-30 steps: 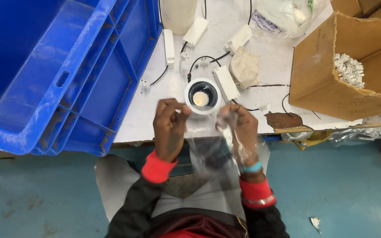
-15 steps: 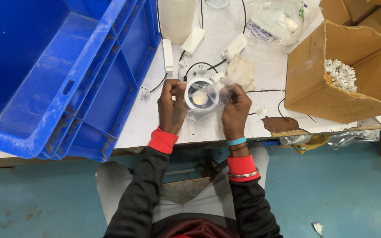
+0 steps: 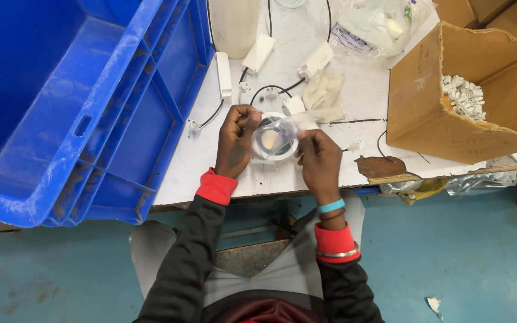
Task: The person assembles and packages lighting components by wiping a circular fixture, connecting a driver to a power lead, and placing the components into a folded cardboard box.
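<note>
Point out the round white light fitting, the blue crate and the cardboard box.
Round white light fitting [image 3: 272, 141], head view, on its pale centre.
Blue crate [image 3: 49, 101], head view, on its inner side wall.
Cardboard box [image 3: 444, 128], head view, on its front outer wall.

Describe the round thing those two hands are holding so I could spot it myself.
Start at the big blue crate on the left of the white table. Just right of it, near the table's front edge, the left hand and right hand hold a round white lamp fitting, half inside a clear plastic bag. Unlike the boxy white parts behind, it is ring-shaped.
</note>
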